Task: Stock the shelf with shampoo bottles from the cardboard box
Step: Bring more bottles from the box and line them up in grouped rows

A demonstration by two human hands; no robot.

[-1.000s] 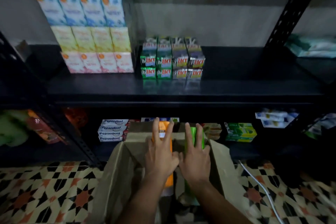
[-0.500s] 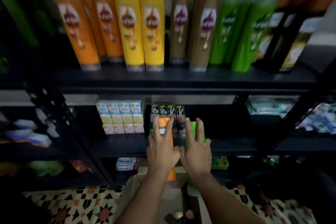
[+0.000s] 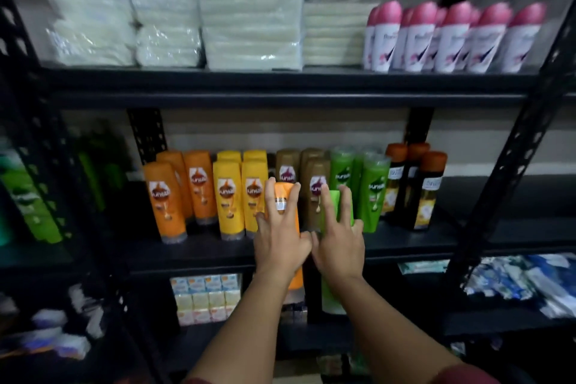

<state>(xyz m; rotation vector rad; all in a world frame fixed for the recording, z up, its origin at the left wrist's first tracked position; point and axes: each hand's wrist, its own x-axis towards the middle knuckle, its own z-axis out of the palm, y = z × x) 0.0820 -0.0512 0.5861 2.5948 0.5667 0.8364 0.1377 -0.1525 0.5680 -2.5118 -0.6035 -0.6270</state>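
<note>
While rows of shampoo bottles [image 3: 230, 196] are standing on the middle shelf [image 3: 405, 246], the left hand [image 3: 280, 237] is gripping an orange bottle [image 3: 285, 206], fingers spread round it; beside it, the right hand [image 3: 338, 240] is gripping a green bottle [image 3: 336, 206] likewise, both raised before the shelf.

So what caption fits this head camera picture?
Left hand holds orange bottle, right hand holds green bottle.
</note>
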